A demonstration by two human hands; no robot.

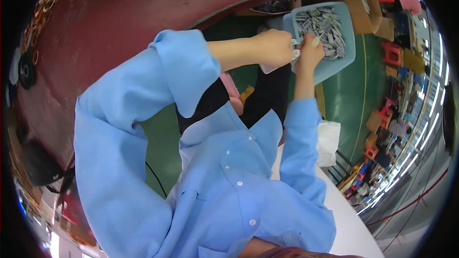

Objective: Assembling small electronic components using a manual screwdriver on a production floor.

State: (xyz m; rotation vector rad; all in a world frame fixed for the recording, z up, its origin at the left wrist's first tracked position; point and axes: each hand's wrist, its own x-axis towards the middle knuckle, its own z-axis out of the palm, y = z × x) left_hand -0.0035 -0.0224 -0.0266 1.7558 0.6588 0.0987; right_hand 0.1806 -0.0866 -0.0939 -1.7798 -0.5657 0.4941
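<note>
My left hand (276, 48) is closed in a fist, with small silvery-white pieces (296, 53) sticking out on its right side. Close beside it, my right hand (311, 53) has its fingers pinched together on a thin pale strip (319, 38). Both hands are at the near left side of a light blue plastic bin (350, 43), the right one over its edge. Heaped inside the bin are many small flat grey-white pieces (330, 26), whose exact kind I cannot make out. Part of a white object (267, 69) shows below my left fist.
A dark red tabletop (124, 9) spreads across the left and top, with copper-coloured rings (40, 19) at its far left. Cardboard boxes (356, 5) stand behind the bin. Red stools (392, 53) are on the green floor at the right. A white bag (329, 143) is near my right sleeve.
</note>
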